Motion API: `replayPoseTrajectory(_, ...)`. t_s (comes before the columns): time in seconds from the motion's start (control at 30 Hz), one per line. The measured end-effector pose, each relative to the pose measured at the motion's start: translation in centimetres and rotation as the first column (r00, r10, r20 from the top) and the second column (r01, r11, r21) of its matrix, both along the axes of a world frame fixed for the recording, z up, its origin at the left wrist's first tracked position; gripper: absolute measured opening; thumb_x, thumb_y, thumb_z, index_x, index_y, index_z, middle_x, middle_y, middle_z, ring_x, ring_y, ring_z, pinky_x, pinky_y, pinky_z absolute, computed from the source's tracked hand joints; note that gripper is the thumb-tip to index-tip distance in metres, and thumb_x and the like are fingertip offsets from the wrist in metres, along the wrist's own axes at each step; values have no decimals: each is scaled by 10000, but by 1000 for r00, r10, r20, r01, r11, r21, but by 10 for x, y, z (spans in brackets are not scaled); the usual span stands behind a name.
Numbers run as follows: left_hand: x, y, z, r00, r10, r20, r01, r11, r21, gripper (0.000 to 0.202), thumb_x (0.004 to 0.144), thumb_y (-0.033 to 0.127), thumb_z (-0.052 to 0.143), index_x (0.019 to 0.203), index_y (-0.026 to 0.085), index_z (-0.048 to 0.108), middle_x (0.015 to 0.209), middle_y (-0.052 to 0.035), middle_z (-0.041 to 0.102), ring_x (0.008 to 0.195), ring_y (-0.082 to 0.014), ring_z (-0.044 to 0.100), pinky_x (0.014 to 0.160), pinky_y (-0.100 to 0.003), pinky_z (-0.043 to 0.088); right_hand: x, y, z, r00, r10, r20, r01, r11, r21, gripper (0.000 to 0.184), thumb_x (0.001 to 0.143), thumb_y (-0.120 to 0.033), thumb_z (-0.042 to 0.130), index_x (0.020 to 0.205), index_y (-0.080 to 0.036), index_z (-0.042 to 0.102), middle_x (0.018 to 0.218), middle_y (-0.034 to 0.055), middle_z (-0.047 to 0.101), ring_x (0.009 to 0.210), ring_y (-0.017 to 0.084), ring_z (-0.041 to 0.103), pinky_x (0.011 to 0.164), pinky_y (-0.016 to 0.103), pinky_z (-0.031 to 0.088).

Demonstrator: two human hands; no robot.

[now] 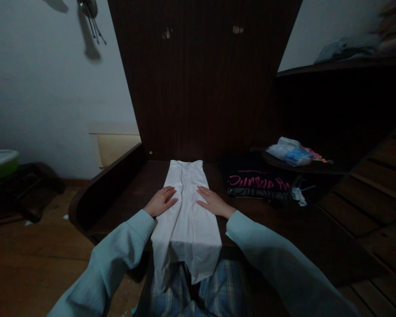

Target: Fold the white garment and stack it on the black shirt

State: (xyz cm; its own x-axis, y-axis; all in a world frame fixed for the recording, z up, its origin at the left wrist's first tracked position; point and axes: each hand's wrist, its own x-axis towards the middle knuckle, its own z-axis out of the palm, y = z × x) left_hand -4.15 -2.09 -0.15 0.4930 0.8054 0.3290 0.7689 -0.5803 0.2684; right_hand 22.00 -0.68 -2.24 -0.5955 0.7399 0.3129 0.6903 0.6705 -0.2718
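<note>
A white garment (186, 207), folded lengthwise into a long strip, lies on the dark wooden surface (135, 193) in front of me and hangs over its near edge onto my lap. My left hand (160, 201) lies flat on the garment's left edge, fingers stretched out. My right hand (212, 202) rests flat on its right edge, fingers also extended. Neither hand grips anything. Both sleeves are pale blue-green.
A folded black garment with pink lettering (255, 179) lies to the right of the white one, over striped cloth. A plastic bag (289, 152) sits on a small round shelf behind it. A dark wardrobe (201, 79) stands ahead; a green-rimmed basin (0, 163) is far left.
</note>
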Motion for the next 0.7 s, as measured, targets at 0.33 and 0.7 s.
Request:
replayPoseTrajectory(0.33, 7, -59, 22, 970, 114, 216, -119, 993, 14, 205, 829, 334, 416, 831, 183, 554, 875, -57, 591, 848, -169, 553, 779, -298, 446, 13, -23, 22, 927, 28, -375, -18, 999, 29, 279, 844, -286, 426, 1033, -180, 603, 1099, 91, 606, 1051, 182, 537, 936, 359, 412)
replayPoseTrajectory(0.7, 27, -152, 19, 955, 287, -72, -294, 947, -125, 224, 827, 396, 407, 721, 207, 465, 736, -25, 542, 715, -171, 531, 633, -271, 396, -22, -19, 57, 817, -165, -553, -188, 830, -525, 176, 765, -255, 513, 896, -158, 581, 739, 22, 648, 584, 99, 581, 522, 209, 451)
